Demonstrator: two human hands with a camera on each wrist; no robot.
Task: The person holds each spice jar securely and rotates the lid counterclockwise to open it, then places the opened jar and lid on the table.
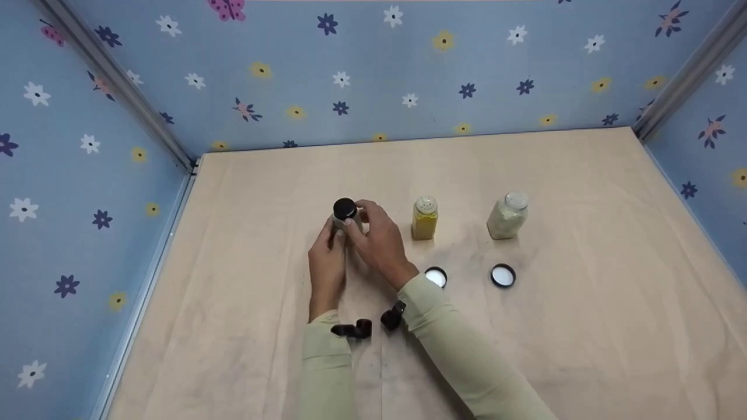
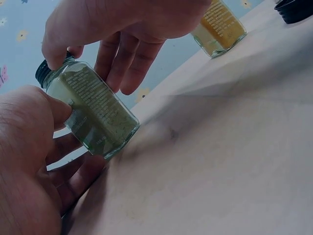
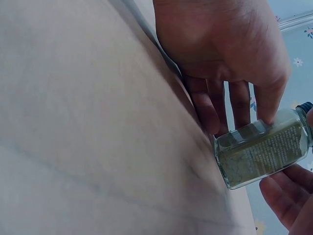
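Both hands are at a square glass spice jar (image 2: 100,110) with greenish contents, printed text and a black cap (image 1: 345,208). My left hand (image 1: 327,265) holds the jar's body, thumb on one face and fingers round the far side. From the right, my right hand (image 1: 382,242) pinches the black cap between thumb and fingers. In the left wrist view the jar's base is close over the table. To the right stands a yellow spice jar (image 1: 425,224) with its perforated shaker top showing. Farther right is a jar of pale contents (image 1: 505,220), also without a black cap.
Two black caps lie on the cloth-covered table (image 1: 583,245) with white insides up: one cap (image 1: 436,276) beside the right sleeve, another cap (image 1: 503,275) in front of the pale jar. Blue flowered panels (image 1: 373,64) enclose the table at back and sides.
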